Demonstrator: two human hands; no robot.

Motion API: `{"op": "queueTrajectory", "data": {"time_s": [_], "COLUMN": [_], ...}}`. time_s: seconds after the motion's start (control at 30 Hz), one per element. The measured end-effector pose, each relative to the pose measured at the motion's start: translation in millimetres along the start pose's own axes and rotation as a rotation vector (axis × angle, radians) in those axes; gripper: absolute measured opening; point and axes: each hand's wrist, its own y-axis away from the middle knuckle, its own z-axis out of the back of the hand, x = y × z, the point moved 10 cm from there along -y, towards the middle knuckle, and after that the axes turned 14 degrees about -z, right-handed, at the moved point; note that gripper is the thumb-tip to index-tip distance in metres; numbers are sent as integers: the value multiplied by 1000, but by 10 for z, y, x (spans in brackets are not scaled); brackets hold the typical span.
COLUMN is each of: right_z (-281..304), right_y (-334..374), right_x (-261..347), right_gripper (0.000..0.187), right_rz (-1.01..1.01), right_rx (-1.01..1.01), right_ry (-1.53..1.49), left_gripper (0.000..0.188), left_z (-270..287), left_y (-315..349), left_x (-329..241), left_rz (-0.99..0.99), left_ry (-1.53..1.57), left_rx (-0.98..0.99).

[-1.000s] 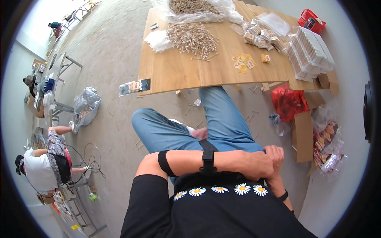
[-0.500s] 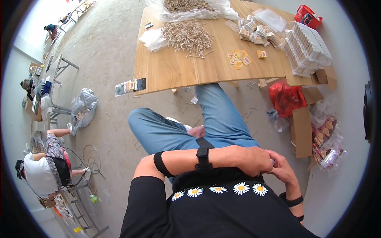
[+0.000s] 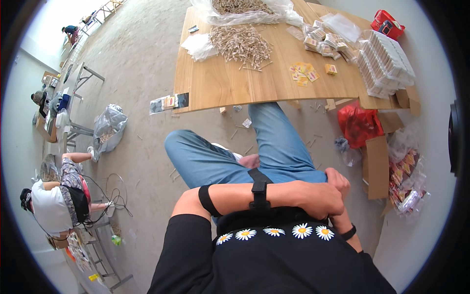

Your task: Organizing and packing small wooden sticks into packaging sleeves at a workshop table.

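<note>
My left forearm, with black bands on it, crosses in front of my body. My left hand (image 3: 319,199) is curled against my right wrist, its fingertips mostly hidden. Just beyond it, my right hand (image 3: 338,182) is closed like a fist beside my right thigh; whatever it may hold is out of sight. A dark band (image 3: 349,232) circles my right forearm below the left hand. My legs in blue jeans (image 3: 281,142) extend toward the wooden table (image 3: 220,93).
Small wooden sticks (image 3: 241,46) are heaped on the table. Yellow cards (image 3: 304,73), small packets (image 3: 327,41) and stacked white trays (image 3: 384,63) lie to the right. A red bag (image 3: 358,125) and cardboard box (image 3: 376,166) stand right. Another person (image 3: 51,208) works at far left.
My right hand has moved up and away from me, closing into a fist. My left hand now lies at the right wrist rather than against the fingers. The view has shifted slightly.
</note>
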Motion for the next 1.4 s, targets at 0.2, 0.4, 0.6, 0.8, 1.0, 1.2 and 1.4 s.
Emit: {"op": "queueTrajectory", "data": {"time_s": [0.2,0.4,0.6,0.8,1.0,1.2,1.4], "right_z": [51,220,-109,-300,47,-348,-133], "right_y": [4,173,-56,-106,-101,-169,-482], "right_x": [-184,-13,-77,-179,-32,-48,-180], "right_gripper": [30,44,29,23,19,26,32], "right_rz": [-231,-10,50,-38,17,74,-149], "right_rx": [363,336,-25,-102,100,36,934], "right_ry": [-355,-434,-36,31,-303,-91,-599], "left_gripper": [16,20,19,12,13,17,30], "left_z": [-30,-24,-49,-31,-117,-57,810], "left_y": [61,32,39,35,96,135,935], "left_x": [100,82,94,119,161,226,474], "left_rz": [70,75,104,85,148,159,338], "left_ry": [130,122,133,36,194,75,199], "left_rx": [11,39,37,43,51,149,-414]}}
